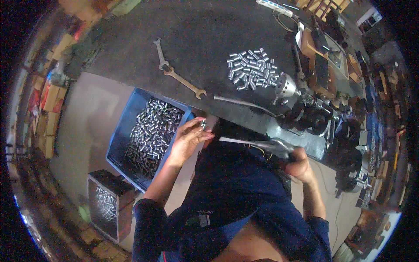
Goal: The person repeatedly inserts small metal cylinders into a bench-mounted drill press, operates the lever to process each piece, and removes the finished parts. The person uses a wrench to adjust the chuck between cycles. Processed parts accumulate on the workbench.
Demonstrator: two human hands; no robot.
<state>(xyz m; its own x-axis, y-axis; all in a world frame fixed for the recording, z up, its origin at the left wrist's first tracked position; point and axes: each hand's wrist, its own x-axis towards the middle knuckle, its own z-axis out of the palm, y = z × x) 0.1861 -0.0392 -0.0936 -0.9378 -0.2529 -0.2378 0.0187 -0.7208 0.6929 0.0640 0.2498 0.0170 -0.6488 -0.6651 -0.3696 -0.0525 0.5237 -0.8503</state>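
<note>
My left hand (188, 139), beside the blue bin's right edge, pinches a small shiny metal sleeve (204, 124) between thumb and fingers. In my right hand (298, 165) is a silver air blow gun (279, 147), gripped by its handle. Its thin nozzle points left toward the sleeve, with a gap between them. The blue bin (118, 133) on the left is filled with many similar metal sleeves (152, 131). Another heap of shiny sleeves (251, 69) lies on the dark table (196, 39).
Two open-end wrenches (185, 82) lie end to end on the table. A metal strip (244, 103) runs along its front edge. At right stands a machine with a round chuck (286, 86). A wooden box (124, 205) of metal parts sits lower left.
</note>
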